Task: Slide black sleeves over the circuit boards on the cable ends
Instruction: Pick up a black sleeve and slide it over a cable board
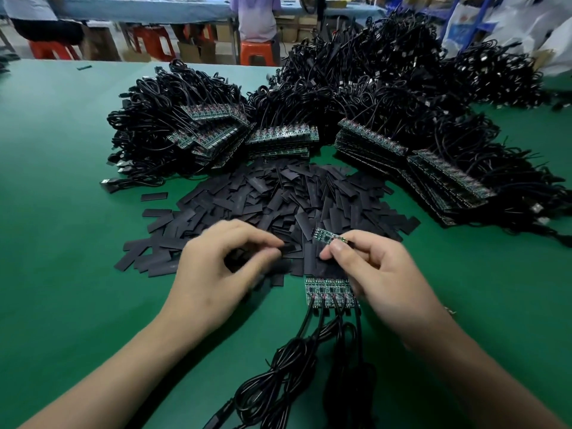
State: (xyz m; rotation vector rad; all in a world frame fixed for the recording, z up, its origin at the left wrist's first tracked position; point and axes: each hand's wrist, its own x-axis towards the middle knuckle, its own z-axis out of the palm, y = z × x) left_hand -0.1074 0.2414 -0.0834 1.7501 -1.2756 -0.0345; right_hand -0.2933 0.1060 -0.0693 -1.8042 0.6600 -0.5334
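While the right hand [365, 267] pinches one circuit board [328, 238] by its near end between thumb and fingertips, the board's long axis runs up and leftward. Its free end is aimed at the black sleeve [289, 249] that the blurred left hand [223, 261] appears to pinch just beside it. Both hover over the pile of sleeves [294, 193] on the green mat [62, 181], a row of joined boards [329, 294] lying under the right hand; beyond rise heaped cable bundles [371, 88], then orange stools [257, 52].

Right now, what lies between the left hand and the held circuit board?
In the head view, only loose black sleeves lie between the left hand and the circuit board.
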